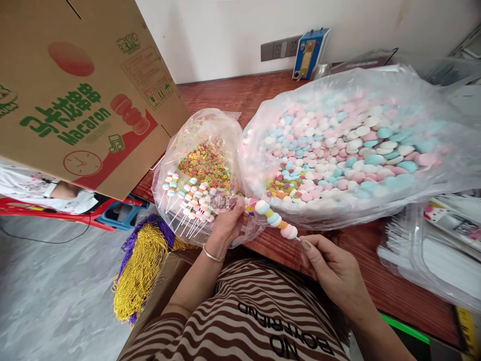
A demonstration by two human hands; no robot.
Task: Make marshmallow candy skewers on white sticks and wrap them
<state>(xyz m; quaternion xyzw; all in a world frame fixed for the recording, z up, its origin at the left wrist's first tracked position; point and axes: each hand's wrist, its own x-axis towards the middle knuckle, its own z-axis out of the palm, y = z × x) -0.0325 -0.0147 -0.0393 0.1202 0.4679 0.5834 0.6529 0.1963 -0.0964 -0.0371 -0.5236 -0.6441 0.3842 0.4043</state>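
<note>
My right hand (330, 265) pinches the thin white stick of a marshmallow skewer (274, 219) between thumb and fingertips. Pink, white and blue marshmallows alternate on it with yellow and orange rings, and it tilts up to the left. Closed near its upper end, my left hand (230, 220) grips a small clear printed wrapper (221, 202); part of the wrapper is hidden by the fingers. Beside that hand, several finished marshmallow skewers (193, 198) lie on a clear bag of coloured ring candies (206, 163). Right of it spreads a big bag of pastel marshmallows (349, 145).
A large cardboard box (86, 115) stands at the left. On the wooden table (233, 93) sits a blue device (311, 54) by the wall socket. White sticks in a clear tray (424, 260) lie at right. Gold and purple bead strands (145, 271) hang lower left; another person's arm shows behind the box.
</note>
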